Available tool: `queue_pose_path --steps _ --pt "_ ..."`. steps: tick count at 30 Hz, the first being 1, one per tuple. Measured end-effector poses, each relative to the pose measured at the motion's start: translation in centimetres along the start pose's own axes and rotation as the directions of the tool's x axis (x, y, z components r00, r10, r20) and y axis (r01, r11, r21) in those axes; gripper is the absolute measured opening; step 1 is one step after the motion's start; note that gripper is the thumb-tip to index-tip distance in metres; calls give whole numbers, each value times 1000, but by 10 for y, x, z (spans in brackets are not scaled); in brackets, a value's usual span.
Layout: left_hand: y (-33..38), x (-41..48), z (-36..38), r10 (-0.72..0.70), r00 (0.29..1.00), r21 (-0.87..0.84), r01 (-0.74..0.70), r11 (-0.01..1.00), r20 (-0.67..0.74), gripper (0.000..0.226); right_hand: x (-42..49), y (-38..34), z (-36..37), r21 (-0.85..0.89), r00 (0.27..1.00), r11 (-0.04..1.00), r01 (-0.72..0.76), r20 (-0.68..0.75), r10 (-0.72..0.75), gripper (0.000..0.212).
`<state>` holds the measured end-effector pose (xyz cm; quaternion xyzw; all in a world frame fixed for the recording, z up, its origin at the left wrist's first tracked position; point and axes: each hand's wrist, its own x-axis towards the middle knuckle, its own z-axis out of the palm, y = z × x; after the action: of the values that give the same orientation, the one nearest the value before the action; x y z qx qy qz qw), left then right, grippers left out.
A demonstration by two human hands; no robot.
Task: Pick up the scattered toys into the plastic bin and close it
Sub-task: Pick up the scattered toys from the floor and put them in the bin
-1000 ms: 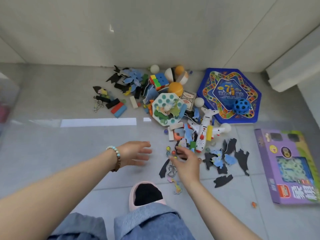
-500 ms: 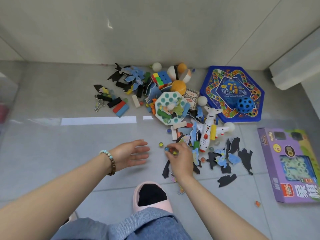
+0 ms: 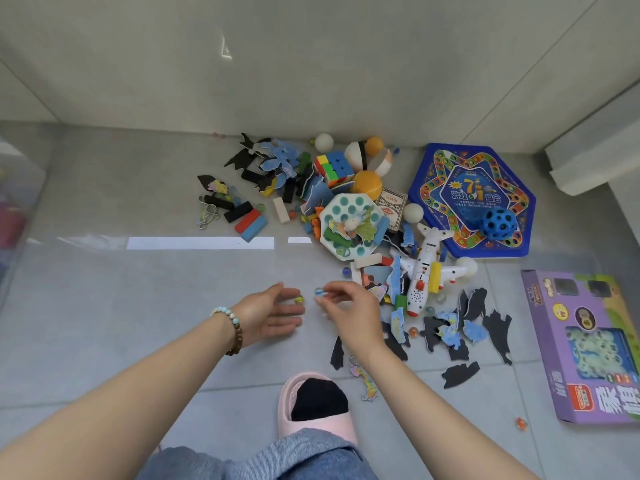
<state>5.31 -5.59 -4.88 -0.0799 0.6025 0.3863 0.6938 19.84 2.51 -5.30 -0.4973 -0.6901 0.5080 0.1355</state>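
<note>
We are pinching a blue marble (image 3: 318,291) in our right hand (image 3: 349,313), just beside our left hand (image 3: 268,315), which is lying wide open, palm up, a yellow marble (image 3: 298,300) at its fingertips. The scattered toys (image 3: 349,216) are lying on the floor (image 3: 138,306) ahead, the plastic bin (image 3: 15,202) far left.

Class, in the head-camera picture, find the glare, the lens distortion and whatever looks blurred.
Head view: a bright glare strip crosses the floor tiles. Head view: lines on the wall bow toward the frame edges, wide-angle distortion. Head view: the plastic bin at the left edge is smeared, while the marble pinched by the right hand is sharp. Shadows faint, light even.
</note>
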Motion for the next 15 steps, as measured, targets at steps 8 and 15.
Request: queue_pose_path --steps 8,15 --pt "-4 3 -4 -5 1000 -182 3 983 -9 36 3 -12 18 190 988 980 -59 151 30 14" --pt "-4 2 -3 28 998 -216 -41 976 -64 20 5 5 17 -3 991 998 -62 115 62 26"
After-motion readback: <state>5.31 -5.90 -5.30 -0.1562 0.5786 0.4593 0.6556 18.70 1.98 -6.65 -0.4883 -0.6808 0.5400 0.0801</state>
